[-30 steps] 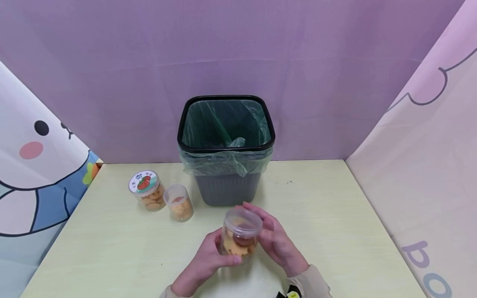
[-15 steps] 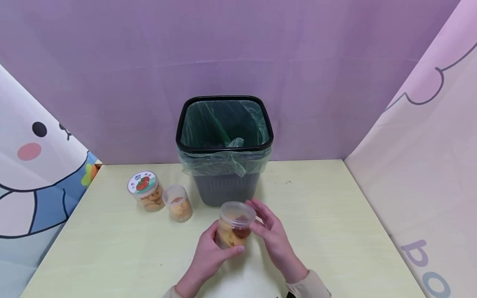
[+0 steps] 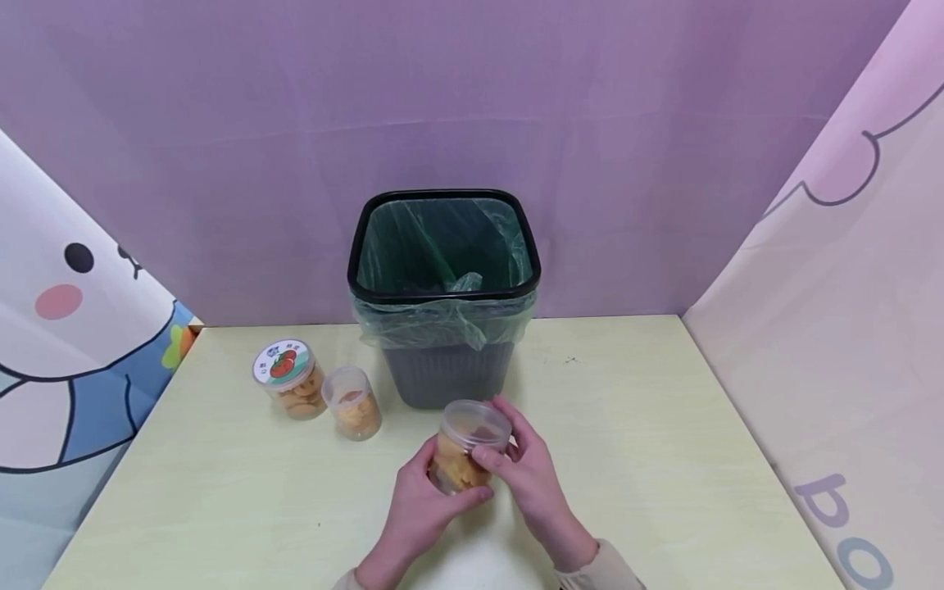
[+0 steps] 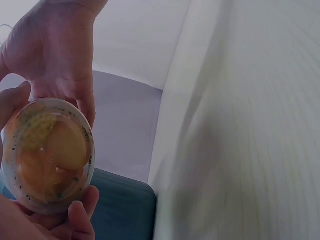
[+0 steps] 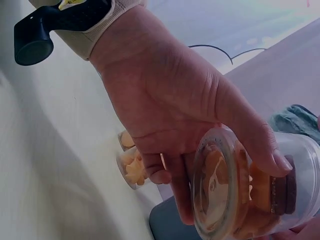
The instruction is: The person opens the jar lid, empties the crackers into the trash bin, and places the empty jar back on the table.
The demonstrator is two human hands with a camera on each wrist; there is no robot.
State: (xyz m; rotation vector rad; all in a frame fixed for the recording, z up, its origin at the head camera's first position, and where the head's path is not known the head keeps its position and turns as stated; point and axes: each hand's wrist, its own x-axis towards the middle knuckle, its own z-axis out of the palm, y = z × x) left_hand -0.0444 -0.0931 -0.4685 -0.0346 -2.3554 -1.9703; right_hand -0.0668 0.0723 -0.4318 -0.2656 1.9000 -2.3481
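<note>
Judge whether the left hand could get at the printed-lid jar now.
Probably not yet: the left hand grips another jar. Once freed, it likely could: the cup stands right of the printed-lid jar, leaving its near side clear.

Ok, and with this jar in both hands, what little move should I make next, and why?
I'd probably lower the clear jar gently onto the table, base down. Your left hand and right hand both grip it, and the wrist views show its underside, so it seems to be lifted off the surface.
</note>
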